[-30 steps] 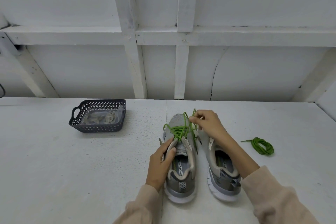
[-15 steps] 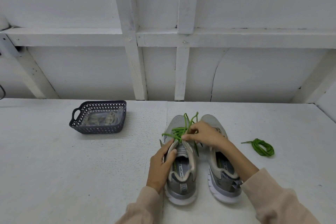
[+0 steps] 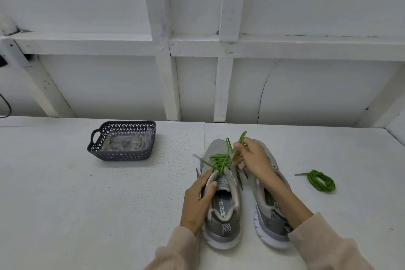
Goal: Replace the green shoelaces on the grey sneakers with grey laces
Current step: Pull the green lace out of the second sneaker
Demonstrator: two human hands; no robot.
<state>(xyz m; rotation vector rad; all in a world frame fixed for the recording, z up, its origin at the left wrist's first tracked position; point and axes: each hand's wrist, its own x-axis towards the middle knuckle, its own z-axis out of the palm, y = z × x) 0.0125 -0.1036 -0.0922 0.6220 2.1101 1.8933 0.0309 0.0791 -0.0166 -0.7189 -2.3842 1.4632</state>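
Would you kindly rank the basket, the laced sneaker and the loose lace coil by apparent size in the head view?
1. Laced sneaker, helped by lying nearer the camera.
2. Basket.
3. Lace coil, clearly smallest.

Bare workshop or shed bench, by the look of it: white-painted table [image 3: 87, 204] against a white board wall [image 3: 98, 85] with exposed timber framing [image 3: 166, 72] and a diagonal brace [image 3: 43, 85] — cable [image 3: 7, 106] at the left edge.
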